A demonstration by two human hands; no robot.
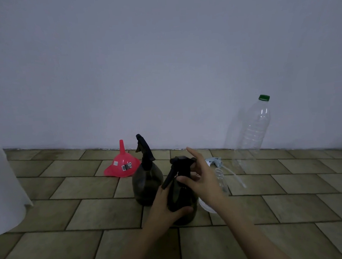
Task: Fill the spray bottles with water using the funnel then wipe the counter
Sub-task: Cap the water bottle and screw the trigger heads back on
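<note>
The left hand [167, 207] clasps the belly of the near spray bottle [182, 200] standing mid-counter [91, 214], while the right hand [201, 179] pinches its black trigger head, forefinger raised. Behind it stands a second dark bottle [147, 182]; the red funnel [122, 164] sits mouth-down toward the counter's back edge, and a clear green-capped bottle [250, 128] stands at back right.

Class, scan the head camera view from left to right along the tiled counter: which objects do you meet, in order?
White container → red funnel → rear dark spray bottle → front dark spray bottle, held by both hands → pale blue spray head → clear plastic bottle with green cap.
</note>
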